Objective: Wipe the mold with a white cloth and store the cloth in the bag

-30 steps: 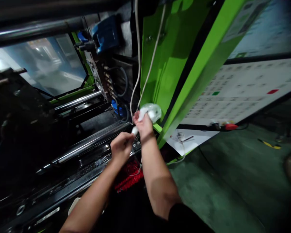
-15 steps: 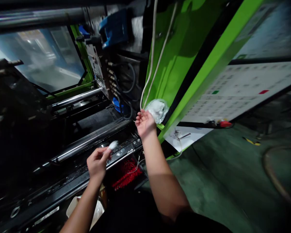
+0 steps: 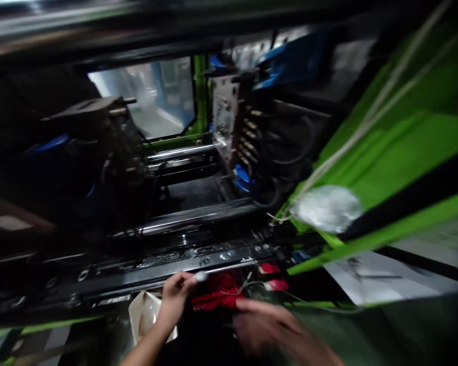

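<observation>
Between the thumb and fingers of my left hand (image 3: 178, 291) is a small white cotton wad (image 3: 201, 276), its tip sticking out to the right. That hand is closed and hovers by the front rail (image 3: 221, 255) of the machine, left of a heap of red material (image 3: 217, 292). My right hand (image 3: 261, 323) is low on the right of the red heap, smeared by motion, so its fingers cannot be read. Up and to the right, a clear plastic bag with white stuff inside (image 3: 328, 207) rests against the green panel, apart from both hands.
A metal mould half (image 3: 225, 114) with hoses stands beyond the shiny tie bar (image 3: 198, 217). Pale cables (image 3: 347, 145) run down the green panel (image 3: 416, 152). A whitish open container (image 3: 143, 315) stands below my left hand. A white sheet (image 3: 354, 277) lies at right.
The view has swung left, into the machine. My right hand has left the plastic bag and dropped down beside the red heap. My left hand still pinches the white wad.
</observation>
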Action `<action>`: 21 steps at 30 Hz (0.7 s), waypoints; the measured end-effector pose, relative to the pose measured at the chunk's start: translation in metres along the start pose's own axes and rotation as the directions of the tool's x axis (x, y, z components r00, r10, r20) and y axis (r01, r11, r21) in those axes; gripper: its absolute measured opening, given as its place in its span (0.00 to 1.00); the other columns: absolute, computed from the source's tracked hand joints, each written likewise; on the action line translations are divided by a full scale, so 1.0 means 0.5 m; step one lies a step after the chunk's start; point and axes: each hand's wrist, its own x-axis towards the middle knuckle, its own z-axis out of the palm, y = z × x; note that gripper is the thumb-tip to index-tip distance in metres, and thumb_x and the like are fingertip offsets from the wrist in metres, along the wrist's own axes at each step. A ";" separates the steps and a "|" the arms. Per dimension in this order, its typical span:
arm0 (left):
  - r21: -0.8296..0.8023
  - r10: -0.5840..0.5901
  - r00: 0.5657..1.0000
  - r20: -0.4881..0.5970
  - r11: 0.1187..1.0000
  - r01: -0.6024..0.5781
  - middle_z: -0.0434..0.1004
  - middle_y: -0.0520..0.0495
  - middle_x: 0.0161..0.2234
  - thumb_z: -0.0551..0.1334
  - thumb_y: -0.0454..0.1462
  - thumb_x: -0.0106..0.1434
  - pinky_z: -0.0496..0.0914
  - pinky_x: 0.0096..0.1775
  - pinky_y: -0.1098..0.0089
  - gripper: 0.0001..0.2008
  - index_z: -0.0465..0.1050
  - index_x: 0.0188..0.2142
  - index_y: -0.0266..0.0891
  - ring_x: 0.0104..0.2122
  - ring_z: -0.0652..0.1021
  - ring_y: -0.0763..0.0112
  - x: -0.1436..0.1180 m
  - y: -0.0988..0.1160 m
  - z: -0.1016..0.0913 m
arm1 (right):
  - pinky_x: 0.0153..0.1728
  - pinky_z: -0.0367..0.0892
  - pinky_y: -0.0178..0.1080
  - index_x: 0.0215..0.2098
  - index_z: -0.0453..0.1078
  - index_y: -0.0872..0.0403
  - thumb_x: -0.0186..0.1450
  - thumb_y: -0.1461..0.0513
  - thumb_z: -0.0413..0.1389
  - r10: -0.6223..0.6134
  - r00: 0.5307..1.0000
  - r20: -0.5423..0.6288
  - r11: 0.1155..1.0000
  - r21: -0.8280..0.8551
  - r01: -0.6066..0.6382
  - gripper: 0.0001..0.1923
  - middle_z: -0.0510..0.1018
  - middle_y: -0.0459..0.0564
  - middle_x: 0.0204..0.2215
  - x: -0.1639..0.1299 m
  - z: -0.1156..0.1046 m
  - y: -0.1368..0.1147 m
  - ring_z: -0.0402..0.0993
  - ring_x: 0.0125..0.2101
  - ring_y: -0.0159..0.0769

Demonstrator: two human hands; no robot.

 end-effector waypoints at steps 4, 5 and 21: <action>-0.046 0.032 0.999 0.001 0.998 -0.032 0.76 0.46 0.24 0.71 0.54 0.60 0.66 0.29 0.69 0.20 0.80 0.30 0.38 0.24 0.73 0.67 0.006 0.044 -0.013 | 0.55 0.72 0.55 0.61 0.74 0.55 0.70 0.50 0.60 -0.037 0.999 -0.005 0.961 -0.275 0.034 0.26 0.78 0.61 0.56 0.078 0.067 -0.035 0.75 0.55 0.55; -0.049 0.030 0.999 -0.010 0.998 -0.031 0.77 0.46 0.25 0.71 0.53 0.60 0.66 0.30 0.70 0.21 0.80 0.30 0.37 0.25 0.74 0.68 0.001 0.057 -0.020 | 0.57 0.71 0.56 0.64 0.71 0.55 0.70 0.53 0.59 -0.074 0.997 -0.003 0.918 -0.392 0.067 0.28 0.77 0.60 0.57 0.087 0.087 -0.057 0.75 0.56 0.55; -0.123 0.181 0.808 -0.560 0.947 -0.297 0.78 0.49 0.28 0.74 0.38 0.61 0.71 0.29 0.73 0.08 0.80 0.36 0.37 0.25 0.77 0.72 -0.156 0.215 -0.098 | 0.29 0.56 0.44 0.29 0.73 0.55 0.69 0.65 0.57 -0.816 0.313 0.486 0.053 -0.476 0.878 0.10 0.75 0.51 0.27 0.139 0.128 -0.405 0.68 0.27 0.41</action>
